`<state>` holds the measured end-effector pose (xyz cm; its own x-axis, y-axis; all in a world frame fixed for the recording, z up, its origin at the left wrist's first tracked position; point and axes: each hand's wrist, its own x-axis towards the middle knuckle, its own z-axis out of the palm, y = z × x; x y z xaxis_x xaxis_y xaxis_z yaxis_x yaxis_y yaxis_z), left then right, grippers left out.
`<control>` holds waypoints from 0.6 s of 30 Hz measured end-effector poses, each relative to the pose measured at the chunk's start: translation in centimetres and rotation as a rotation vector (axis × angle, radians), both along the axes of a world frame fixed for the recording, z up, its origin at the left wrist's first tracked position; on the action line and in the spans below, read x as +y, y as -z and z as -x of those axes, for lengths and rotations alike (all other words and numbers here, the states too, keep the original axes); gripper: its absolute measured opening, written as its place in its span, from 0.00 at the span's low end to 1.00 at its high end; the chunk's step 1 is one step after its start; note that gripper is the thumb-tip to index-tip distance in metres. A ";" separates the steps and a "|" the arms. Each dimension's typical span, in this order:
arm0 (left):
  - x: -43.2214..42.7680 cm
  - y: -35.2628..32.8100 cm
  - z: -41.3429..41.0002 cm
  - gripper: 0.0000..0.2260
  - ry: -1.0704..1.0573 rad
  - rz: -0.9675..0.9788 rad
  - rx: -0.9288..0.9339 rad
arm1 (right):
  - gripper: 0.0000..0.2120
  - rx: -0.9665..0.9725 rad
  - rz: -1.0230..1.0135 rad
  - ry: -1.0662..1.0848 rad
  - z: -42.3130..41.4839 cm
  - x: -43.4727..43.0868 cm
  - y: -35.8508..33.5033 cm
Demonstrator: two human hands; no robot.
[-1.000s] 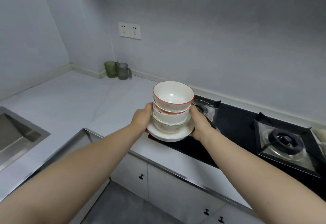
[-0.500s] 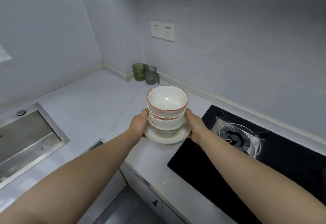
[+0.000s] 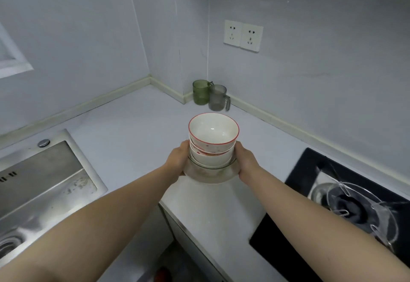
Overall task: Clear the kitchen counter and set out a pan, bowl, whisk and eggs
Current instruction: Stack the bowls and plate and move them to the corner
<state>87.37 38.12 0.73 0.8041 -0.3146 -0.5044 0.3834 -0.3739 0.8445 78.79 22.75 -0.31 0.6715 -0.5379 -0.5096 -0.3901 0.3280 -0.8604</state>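
The left hand [image 3: 177, 159] and right hand [image 3: 245, 159] are curled around opposite sides of a stack of bowls [image 3: 213, 132] on a plate [image 3: 210, 177], which is held over the worktop [image 3: 133, 126] near its inner front corner.

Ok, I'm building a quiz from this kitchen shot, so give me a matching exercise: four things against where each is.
Things: 1 bowl stack; 2 green cup; 3 sink; 4 gas burner.
Places: A back corner of the counter; B right of view; C between left hand and right hand; D left of view.
Pairs: 1-C; 2-A; 3-D; 4-B.
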 end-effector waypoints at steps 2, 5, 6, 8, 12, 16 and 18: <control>0.8 0.0 -2.4 0.20 0.014 0.005 0.013 | 0.16 0.005 0.013 -0.003 -2.5 0.8 0.0; 2.3 0.4 -7.7 0.21 0.013 0.010 0.026 | 0.17 0.002 0.050 -0.016 -7.7 2.4 0.1; 2.8 0.6 -9.4 0.22 0.012 0.011 0.028 | 0.17 0.002 0.060 -0.017 -9.4 2.9 0.1; 3.8 1.2 -12.9 0.22 0.015 0.013 0.019 | 0.17 0.011 0.083 -0.005 -12.8 4.0 0.5; 5.3 1.7 -18.4 0.18 0.002 0.012 -0.032 | 0.19 0.078 0.113 0.002 -18.5 5.7 1.4; 6.3 2.7 -23.5 0.16 0.017 -0.023 -0.089 | 0.19 0.115 0.082 0.032 -23.1 7.3 2.4; 6.7 3.4 -25.7 0.18 0.012 -0.027 -0.097 | 0.20 0.102 0.054 0.039 -25.1 7.9 3.0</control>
